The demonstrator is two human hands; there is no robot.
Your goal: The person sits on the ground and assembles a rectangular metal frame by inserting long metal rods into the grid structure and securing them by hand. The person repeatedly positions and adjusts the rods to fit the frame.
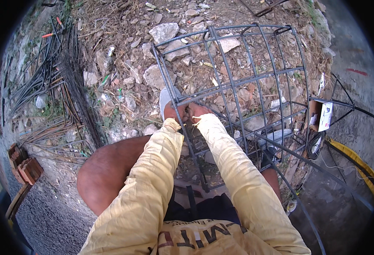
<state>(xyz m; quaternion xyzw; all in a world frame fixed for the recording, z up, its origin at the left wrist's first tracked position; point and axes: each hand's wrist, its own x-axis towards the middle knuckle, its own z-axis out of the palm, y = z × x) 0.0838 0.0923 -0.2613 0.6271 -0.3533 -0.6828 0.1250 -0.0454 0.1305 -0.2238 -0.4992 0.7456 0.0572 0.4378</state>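
Observation:
A cage of tied steel reinforcing bars (276,73) leans in front of me, reaching from between my legs to the far right. At its left side, my left hand (175,113) is closed beside a corner where bars cross; one bar passes over it. Close against it, my right hand (199,110) is also closed, its fingers bunched toward the left hand. What the fingers hold is too small and shaded to make out. A grey shoe (165,101) shows just beyond my left hand. Yellow sleeves cover both my forearms.
Rubble and stones (164,32) cover the ground under and beyond the cage. Loose steel rods (46,85) lie at the left, near stacked bricks (29,171). To the right are an opened white box (325,117), a yellow curved strip (357,163) and long bars crossing toward me.

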